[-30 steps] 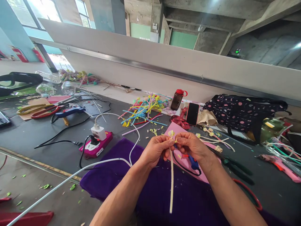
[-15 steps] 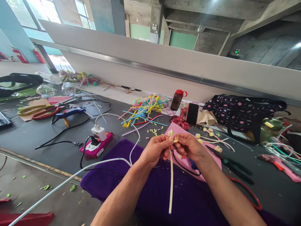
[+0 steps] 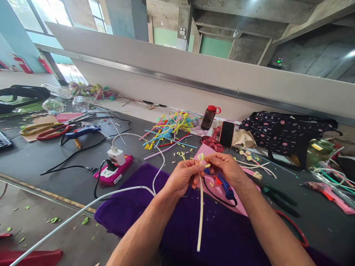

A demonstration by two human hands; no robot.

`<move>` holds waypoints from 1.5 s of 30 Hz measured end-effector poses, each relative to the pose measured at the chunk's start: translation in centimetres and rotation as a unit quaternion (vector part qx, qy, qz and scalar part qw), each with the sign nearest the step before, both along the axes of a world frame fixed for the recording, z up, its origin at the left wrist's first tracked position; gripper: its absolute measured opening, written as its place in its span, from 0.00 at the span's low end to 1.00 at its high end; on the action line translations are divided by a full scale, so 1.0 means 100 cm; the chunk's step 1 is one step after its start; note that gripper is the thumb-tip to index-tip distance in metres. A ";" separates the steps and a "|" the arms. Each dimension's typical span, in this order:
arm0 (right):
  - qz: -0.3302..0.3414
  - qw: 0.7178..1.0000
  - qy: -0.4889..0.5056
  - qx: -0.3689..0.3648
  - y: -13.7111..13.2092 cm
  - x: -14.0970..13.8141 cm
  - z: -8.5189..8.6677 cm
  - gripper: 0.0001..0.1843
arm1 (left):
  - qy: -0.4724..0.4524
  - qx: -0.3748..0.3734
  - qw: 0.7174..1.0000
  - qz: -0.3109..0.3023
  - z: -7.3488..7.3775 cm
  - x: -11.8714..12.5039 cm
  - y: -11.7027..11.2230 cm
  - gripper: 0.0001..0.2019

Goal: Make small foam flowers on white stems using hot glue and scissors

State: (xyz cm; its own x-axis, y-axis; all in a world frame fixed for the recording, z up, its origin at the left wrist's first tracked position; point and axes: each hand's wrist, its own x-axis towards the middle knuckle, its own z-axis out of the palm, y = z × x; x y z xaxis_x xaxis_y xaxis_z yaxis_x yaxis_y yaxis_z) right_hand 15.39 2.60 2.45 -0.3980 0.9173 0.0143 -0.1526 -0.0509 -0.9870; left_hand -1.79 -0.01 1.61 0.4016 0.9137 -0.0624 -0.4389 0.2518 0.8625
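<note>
1. The left hand [image 3: 184, 176] was clamped, between thumb and fingers, on a cream stem [image 3: 201, 214], which hung down from it in front of the purple cloth [image 3: 130, 194].
2. Above the fingertips of this hand a small yellow and white flower head [image 3: 201, 157] was sticking out, at the top of the stem.
3. The right hand [image 3: 223, 166] was just beside it, with bent fingers close to a small yellow piece [image 3: 207, 166]; whether these fingers gripped the piece, I cannot tell.
4. Below the right hand, a blue glue gun [image 3: 227, 190] lay on a pink sheet [image 3: 208, 149], partly covered by the hand.
5. On the dark worktop [image 3: 80, 160], beyond the left hand, were small yellow bits [image 3: 181, 153] and, farther back, a heap of coloured stems [image 3: 176, 127].
6. A dark bottle [image 3: 208, 119] with red lid stood near a phone [image 3: 226, 133], and a patterned bag [image 3: 280, 136] was to the right of them.
7. Dark-handled pliers [image 3: 279, 195] lay to the right of the right forearm.
</note>
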 end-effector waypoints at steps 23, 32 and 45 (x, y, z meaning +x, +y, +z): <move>-0.026 0.935 -0.246 0.254 -0.016 0.024 0.041 0.04 | 0.200 0.031 0.978 0.050 0.005 0.001 -0.003 0.14; -0.010 0.872 -0.329 0.362 -0.021 0.019 0.047 0.06 | 0.334 0.095 0.938 0.026 0.005 0.004 -0.007 0.13; 0.033 0.857 -0.350 0.377 -0.022 0.021 0.046 0.05 | 0.332 0.121 0.935 -0.006 0.001 0.001 -0.006 0.13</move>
State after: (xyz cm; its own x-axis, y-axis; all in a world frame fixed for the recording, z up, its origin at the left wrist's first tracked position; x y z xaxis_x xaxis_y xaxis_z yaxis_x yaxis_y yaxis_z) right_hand 17.45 0.41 7.08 -0.6009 0.7282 0.3297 0.4688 0.6551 -0.5924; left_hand -1.66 -0.64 1.71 0.3590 0.9286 -0.0936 0.2153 0.0152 0.9764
